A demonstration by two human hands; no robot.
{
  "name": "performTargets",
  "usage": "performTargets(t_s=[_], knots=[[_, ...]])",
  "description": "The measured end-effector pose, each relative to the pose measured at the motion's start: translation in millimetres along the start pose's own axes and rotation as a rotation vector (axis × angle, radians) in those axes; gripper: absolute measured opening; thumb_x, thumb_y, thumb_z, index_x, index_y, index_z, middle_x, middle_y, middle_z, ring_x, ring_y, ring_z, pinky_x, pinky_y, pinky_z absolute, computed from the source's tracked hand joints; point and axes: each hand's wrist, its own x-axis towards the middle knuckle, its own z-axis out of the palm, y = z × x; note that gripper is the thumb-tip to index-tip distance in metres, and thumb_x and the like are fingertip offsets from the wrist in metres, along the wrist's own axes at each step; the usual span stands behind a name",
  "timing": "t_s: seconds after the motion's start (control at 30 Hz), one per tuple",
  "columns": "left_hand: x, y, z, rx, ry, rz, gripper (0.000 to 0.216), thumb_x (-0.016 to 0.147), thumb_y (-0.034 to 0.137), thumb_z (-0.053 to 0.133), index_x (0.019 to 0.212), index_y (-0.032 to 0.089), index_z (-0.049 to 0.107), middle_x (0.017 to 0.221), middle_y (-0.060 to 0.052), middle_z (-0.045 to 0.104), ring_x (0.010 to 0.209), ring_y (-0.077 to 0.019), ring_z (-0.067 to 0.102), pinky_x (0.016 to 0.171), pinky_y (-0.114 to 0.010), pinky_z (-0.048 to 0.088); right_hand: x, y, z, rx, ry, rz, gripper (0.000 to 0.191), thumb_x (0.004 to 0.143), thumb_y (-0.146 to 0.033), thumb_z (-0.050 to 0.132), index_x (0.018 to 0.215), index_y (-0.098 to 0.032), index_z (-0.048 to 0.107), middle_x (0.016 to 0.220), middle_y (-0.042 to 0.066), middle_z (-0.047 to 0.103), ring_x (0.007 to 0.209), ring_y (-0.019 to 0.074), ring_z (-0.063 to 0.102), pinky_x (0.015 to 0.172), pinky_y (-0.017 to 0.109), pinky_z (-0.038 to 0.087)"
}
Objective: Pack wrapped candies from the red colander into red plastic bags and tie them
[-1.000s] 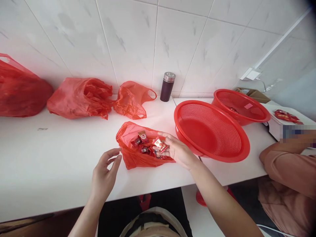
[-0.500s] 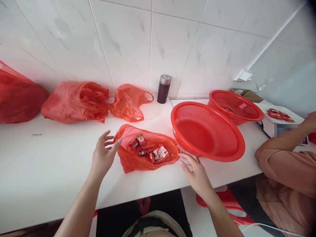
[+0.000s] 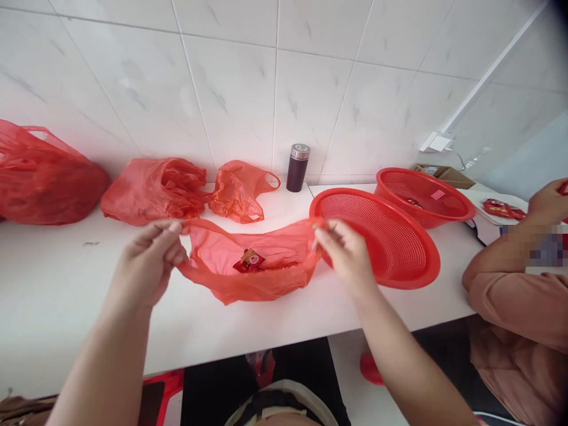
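A thin red plastic bag is stretched wide between my two hands over the white table. My left hand is closed on the bag's left end, fingers pinching the film. At the opposite end, my right hand grips the bag's right edge. Inside the open mouth, small red wrapped packets show near the middle; the front film hides the others. Just right of the bag, partly behind my right hand, stands a large red plastic basket with perforated sides.
Along the tiled wall stand a full red bag, a crumpled red bag, a smaller red bag and a dark thermos flask. A second red basket holds a few packets. A co-worker's arm rests at the right.
Both hands, open beside the bag before, have taken hold of its ends. The bag's mouth is lifted and pulled wider, covering most of the packets. My view has shifted slightly.
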Motion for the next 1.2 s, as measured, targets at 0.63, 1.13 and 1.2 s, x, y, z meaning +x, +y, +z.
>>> performTargets(t_s=[0.63, 1.13, 1.2], knots=[[48, 72, -11, 1.343, -0.192, 0.065, 0.020, 0.083, 0.040, 0.056, 0.093, 0.025, 0.064, 0.085, 0.003, 0.076, 0.057, -0.0149, 0.062, 0.048, -0.024, 0.044, 71, -85, 31, 0.070, -0.463, -0.162, 0.028, 0.088, -0.036, 0.062, 0.110, -0.020, 0.067, 0.074, -0.003, 0.061, 0.064, 0.0100, 0.059, 0.067, 0.025, 0.051], [-11, 35, -43, 0.802, -0.431, -0.224, 0.039, 0.078, 0.063, 0.056, 0.079, 0.024, 0.054, 0.076, -0.003, 0.072, 0.049, -0.0149, 0.058, 0.044, -0.024, 0.045, -14, -3, 37, -0.777, -0.690, -0.050, 0.079, 0.078, -0.046, 0.070, 0.148, -0.028, 0.038, 0.110, 0.010, 0.069, 0.093, 0.0291, 0.067, 0.077, 0.038, 0.050], [-29, 25, -42, 0.760, -0.488, -0.309, 0.040, 0.077, 0.065, 0.057, 0.080, 0.025, 0.053, 0.085, -0.004, 0.073, 0.050, -0.0146, 0.059, 0.045, -0.025, 0.046, -35, 29, 37, -0.969, -0.730, -0.006, 0.066, 0.078, -0.041, 0.070, 0.138, -0.022, 0.050, 0.111, 0.013, 0.069, 0.098, 0.0318, 0.066, 0.079, 0.039, 0.049]])
